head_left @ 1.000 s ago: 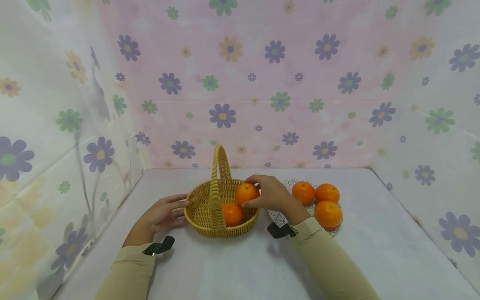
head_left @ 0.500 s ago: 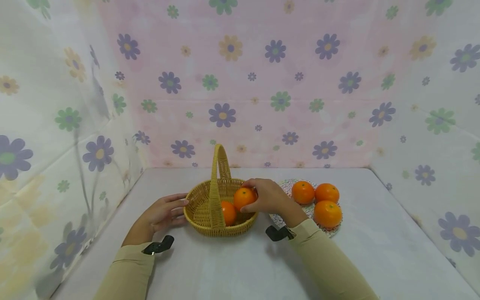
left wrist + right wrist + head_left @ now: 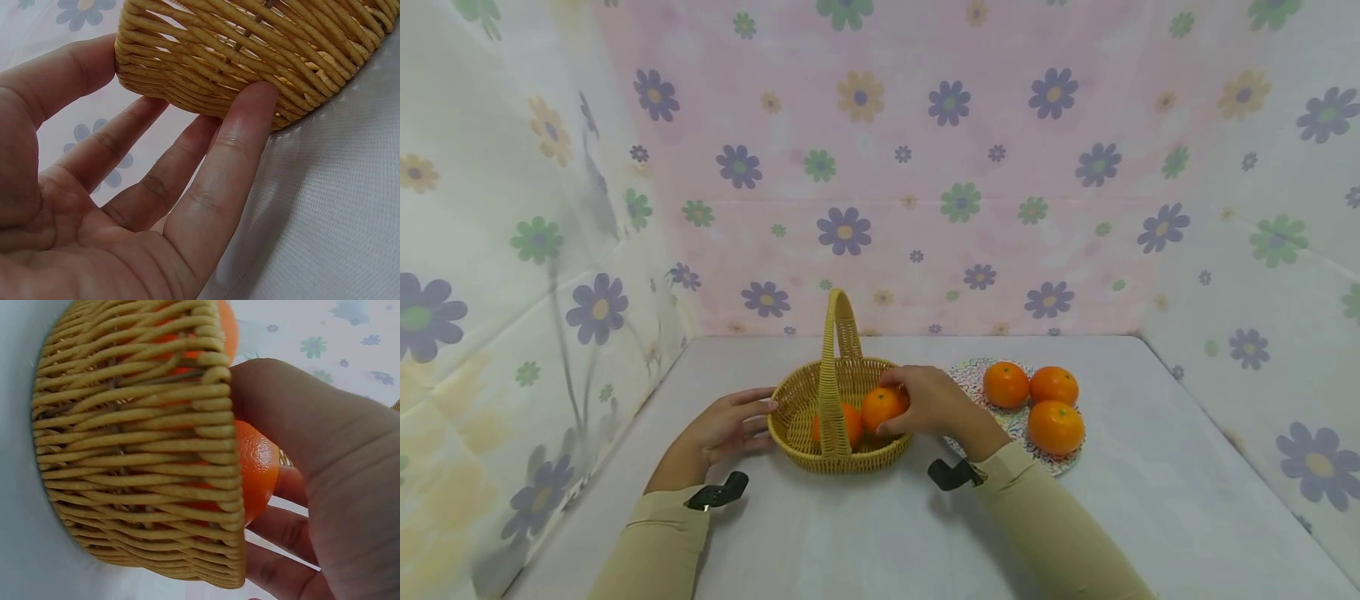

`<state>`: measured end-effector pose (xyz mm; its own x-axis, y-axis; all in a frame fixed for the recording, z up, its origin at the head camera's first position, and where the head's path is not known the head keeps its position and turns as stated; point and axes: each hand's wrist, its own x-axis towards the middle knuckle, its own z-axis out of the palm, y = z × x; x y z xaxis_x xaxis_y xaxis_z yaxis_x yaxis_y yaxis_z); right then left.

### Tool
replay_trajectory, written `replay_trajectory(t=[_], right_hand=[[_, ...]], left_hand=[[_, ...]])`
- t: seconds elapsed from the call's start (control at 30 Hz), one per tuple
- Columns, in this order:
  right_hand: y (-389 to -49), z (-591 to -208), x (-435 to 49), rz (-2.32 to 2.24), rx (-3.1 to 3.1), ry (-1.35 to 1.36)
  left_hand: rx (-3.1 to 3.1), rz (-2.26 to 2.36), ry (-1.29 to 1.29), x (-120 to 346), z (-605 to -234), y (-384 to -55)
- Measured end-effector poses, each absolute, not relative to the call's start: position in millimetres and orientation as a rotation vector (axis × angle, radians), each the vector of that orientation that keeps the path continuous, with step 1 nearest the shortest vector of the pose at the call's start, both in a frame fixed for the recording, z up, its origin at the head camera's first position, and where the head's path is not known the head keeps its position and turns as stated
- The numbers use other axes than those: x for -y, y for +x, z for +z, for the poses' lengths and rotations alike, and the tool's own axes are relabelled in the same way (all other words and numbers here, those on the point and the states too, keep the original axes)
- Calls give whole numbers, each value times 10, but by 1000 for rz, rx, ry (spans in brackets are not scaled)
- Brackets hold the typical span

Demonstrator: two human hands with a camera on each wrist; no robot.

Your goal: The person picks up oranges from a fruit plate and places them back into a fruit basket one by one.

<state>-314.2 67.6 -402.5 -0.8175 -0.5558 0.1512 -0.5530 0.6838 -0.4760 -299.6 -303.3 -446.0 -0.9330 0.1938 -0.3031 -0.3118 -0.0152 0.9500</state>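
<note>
A yellow woven basket (image 3: 793,454) with a tall arched handle stands mid-table. My left hand (image 3: 727,429) rests against its left side; in the left wrist view the fairly straight fingers (image 3: 215,181) touch the weave. Over the basket's right rim reaches my right hand (image 3: 936,404), holding an orange (image 3: 880,408) inside between thumb and fingers. A second orange (image 3: 854,425) lies to its left, partly hidden behind the handle. In the right wrist view, the basket wall (image 3: 131,462) covers much of the held orange (image 3: 257,469).
Right of the basket is a round speckled mat or plate (image 3: 1018,425) bearing three more oranges (image 3: 1056,428). A white cloth covers the table (image 3: 850,533). Flower-patterned fabric walls (image 3: 917,167) enclose the back and both sides.
My right hand has moved down and left, bringing its orange lower in the basket. The other orange has shifted left behind the handle. The left hand stays in place.
</note>
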Motion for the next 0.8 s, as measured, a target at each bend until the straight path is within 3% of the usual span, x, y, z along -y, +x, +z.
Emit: replay_trajectory(t=[0.8], right_hand=[[-3126,-4128,-607,-835,-2842,-1026]], left_hand=[[-1914,2022,-140,3024,-4463,-2995]])
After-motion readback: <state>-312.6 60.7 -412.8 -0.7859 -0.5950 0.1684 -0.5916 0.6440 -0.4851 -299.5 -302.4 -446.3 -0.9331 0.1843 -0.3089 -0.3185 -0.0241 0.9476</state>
